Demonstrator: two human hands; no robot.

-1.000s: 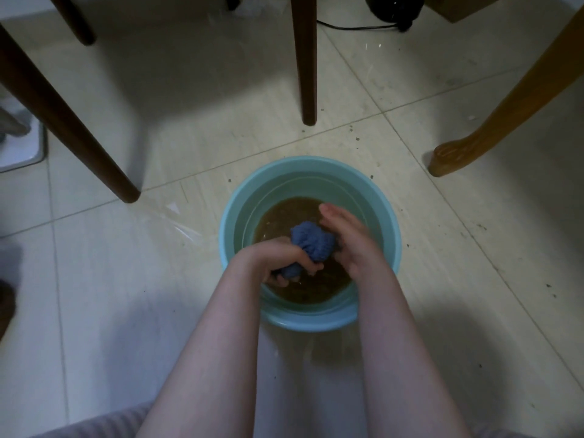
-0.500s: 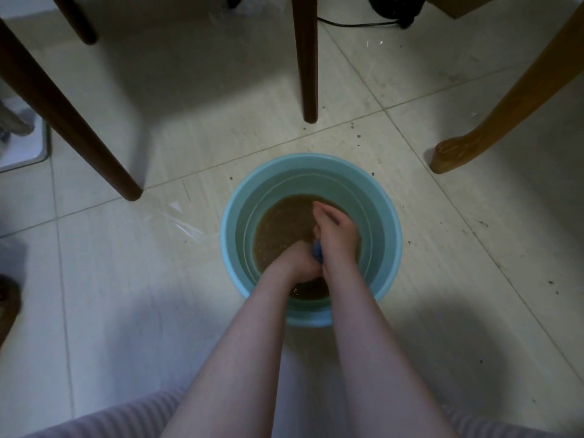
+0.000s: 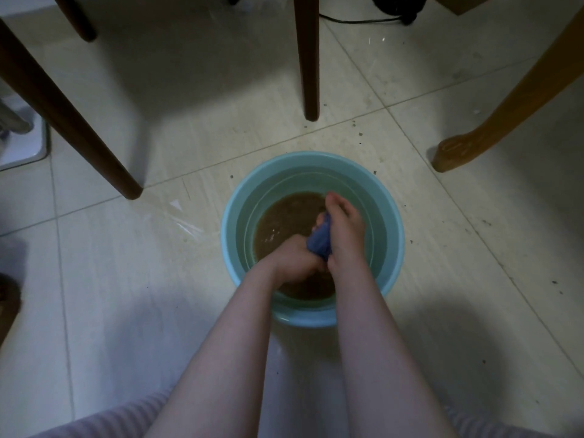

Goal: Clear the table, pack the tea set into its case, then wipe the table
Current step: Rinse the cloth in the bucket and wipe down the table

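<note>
Cloth: a blue cloth [image 3: 319, 240], bunched into a short twisted roll, is held inside the basin's rim, above the water and a little right of the basin's middle.
Left hand: the left hand [image 3: 295, 262] has its fingers curled round the near, lower end of the cloth, over the near half of the basin.
Right hand: the right hand [image 3: 346, 230] is wrapped round the far, upper end of the cloth, thumb side towards the basin's far wall, and touches the left hand at the cloth.
Cloth relative to hands: it runs between the two fists, with only a short blue stretch showing between them.
Basin: a round light-blue basin [image 3: 395, 248] stands on the floor, and both forearms reach into it from the near side.
Water: murky brown water [image 3: 284, 216] covers the basin's bottom, well below the rim.
Floor: pale tiles [image 3: 158, 279] with dark specks scattered round the basin and a wet streak [image 3: 186, 222] just left of it.
Furniture: one dark wooden leg [image 3: 308, 58] stands beyond the basin, another [image 3: 72, 121] beyond it to the left, and a lighter carved leg [image 3: 493, 112] beyond it to the right.
Other: a black cable [image 3: 357, 20] lies far beyond the basin, and striped fabric [image 3: 94, 425] shows on the basin's near side, at the frame's bottom edge.
</note>
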